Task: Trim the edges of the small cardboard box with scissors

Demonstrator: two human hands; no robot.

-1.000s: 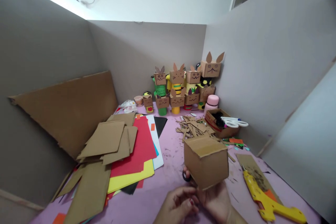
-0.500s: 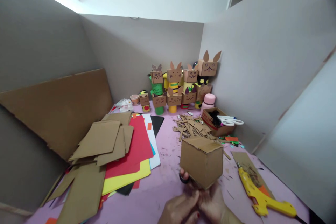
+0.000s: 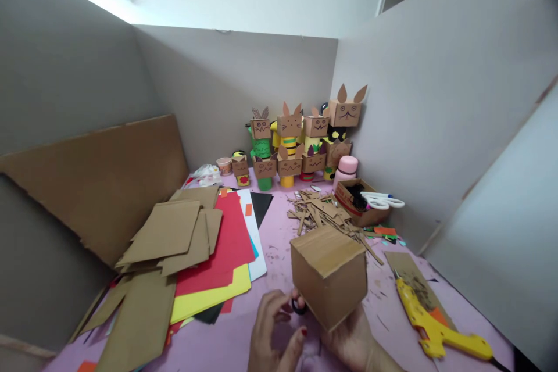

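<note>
My right hand (image 3: 355,340) holds a brown cardboard box (image 3: 329,273) from underneath, low in the middle of the view, one corner turned toward me. My left hand (image 3: 274,334) hovers just left of the box with curled, parted fingers, close to a small black ring-shaped thing (image 3: 299,306) at the box's lower left edge. Whether the left fingers hold anything is unclear. Both hands are above a pink table top (image 3: 279,244).
A yellow glue gun (image 3: 429,322) lies at the right. Cardboard pieces (image 3: 168,235) and coloured paper sheets (image 3: 226,250) cover the left. Cardboard scraps (image 3: 320,212), an open box with white scissors (image 3: 370,200), a pink bottle (image 3: 346,170) and cardboard animal figures (image 3: 300,133) stand at the back.
The box has tilted and shifted slightly left in my right hand. My left hand has come away from under the box and moved left, its fingers spreading.
</note>
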